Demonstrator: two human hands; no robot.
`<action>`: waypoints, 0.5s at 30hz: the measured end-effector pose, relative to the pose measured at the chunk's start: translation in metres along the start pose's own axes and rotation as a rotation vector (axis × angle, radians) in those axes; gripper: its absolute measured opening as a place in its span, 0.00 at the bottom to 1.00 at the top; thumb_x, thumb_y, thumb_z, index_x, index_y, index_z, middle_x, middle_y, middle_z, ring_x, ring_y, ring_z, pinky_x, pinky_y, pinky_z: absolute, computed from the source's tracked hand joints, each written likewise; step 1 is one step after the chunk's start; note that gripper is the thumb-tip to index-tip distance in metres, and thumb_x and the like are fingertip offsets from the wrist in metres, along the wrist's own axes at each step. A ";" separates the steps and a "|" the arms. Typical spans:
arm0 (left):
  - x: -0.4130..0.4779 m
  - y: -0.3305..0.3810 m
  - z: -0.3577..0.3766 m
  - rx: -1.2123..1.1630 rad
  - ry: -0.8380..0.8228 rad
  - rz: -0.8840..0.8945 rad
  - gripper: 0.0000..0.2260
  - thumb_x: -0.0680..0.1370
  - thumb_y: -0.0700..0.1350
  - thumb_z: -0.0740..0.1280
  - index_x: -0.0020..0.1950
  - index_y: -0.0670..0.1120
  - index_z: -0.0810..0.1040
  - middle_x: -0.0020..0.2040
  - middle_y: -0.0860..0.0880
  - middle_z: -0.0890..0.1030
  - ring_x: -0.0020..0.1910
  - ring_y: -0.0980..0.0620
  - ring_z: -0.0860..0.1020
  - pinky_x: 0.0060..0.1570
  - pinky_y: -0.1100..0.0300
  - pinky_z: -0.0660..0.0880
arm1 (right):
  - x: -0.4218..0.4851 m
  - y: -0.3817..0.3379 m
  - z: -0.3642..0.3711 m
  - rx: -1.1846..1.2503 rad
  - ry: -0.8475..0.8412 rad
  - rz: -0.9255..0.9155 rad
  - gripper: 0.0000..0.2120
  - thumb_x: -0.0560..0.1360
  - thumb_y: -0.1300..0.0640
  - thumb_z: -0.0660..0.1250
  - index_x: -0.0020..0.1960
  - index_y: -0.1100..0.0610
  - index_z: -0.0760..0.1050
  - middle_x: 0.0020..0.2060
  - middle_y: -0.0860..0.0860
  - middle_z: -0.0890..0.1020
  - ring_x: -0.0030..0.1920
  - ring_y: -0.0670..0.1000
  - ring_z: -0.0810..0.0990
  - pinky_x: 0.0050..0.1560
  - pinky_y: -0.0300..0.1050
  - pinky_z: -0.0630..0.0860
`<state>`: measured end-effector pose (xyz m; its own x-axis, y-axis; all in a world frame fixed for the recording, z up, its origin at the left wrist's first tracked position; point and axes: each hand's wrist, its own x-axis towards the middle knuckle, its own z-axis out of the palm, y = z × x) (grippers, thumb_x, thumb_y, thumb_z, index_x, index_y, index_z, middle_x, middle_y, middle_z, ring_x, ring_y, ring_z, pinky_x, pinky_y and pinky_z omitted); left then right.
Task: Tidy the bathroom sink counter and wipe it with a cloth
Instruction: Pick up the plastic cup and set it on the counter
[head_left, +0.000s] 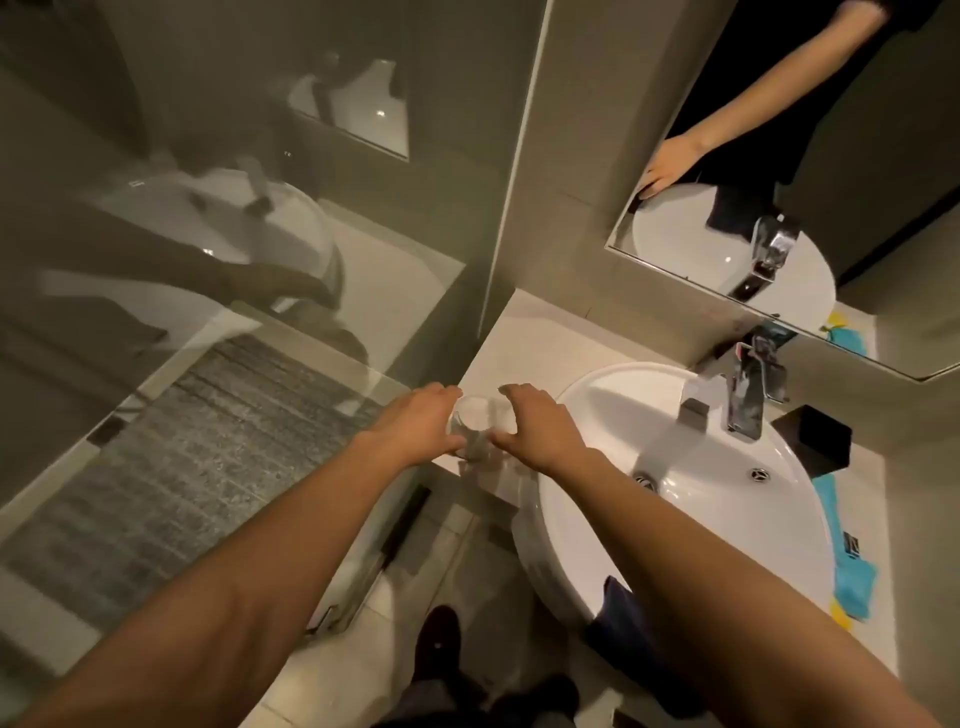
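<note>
Both hands wrap around a clear glass (475, 423) on the counter (524, 343), just left of the white sink (675, 499). The left hand (415, 421) grips its left side, the right hand (535, 423) its right. A blue cloth (847, 561) lies right of the sink.

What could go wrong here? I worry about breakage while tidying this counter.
The clear glass stands near the counter's front edge, held between the left hand and right hand; a slip could send it to the tiled floor. Moved right, it could knock the basin rim.
</note>
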<state>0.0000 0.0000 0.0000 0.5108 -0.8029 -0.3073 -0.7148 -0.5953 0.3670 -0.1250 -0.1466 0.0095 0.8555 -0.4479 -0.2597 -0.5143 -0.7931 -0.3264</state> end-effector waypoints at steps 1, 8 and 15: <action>0.006 -0.001 0.001 -0.004 -0.017 0.002 0.26 0.72 0.55 0.74 0.67 0.51 0.73 0.60 0.48 0.78 0.57 0.45 0.79 0.53 0.49 0.77 | 0.006 0.002 0.002 0.012 -0.036 -0.002 0.35 0.74 0.41 0.73 0.76 0.50 0.67 0.72 0.53 0.75 0.67 0.57 0.76 0.68 0.56 0.73; 0.023 0.000 0.006 -0.031 -0.046 -0.032 0.19 0.69 0.50 0.77 0.57 0.52 0.77 0.55 0.50 0.79 0.51 0.45 0.80 0.49 0.47 0.80 | 0.025 0.001 0.012 0.007 -0.146 -0.032 0.30 0.72 0.43 0.76 0.70 0.51 0.72 0.66 0.53 0.80 0.61 0.57 0.80 0.65 0.55 0.76; 0.025 -0.004 0.015 -0.158 -0.025 -0.083 0.14 0.73 0.45 0.75 0.57 0.51 0.80 0.51 0.50 0.84 0.48 0.46 0.81 0.49 0.49 0.80 | 0.037 0.006 0.022 0.003 -0.109 -0.085 0.22 0.76 0.47 0.73 0.67 0.51 0.74 0.61 0.53 0.82 0.56 0.55 0.83 0.62 0.49 0.79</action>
<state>0.0087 -0.0176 -0.0222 0.5515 -0.7510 -0.3631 -0.5856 -0.6586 0.4725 -0.0978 -0.1586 -0.0217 0.8848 -0.3313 -0.3278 -0.4402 -0.8250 -0.3545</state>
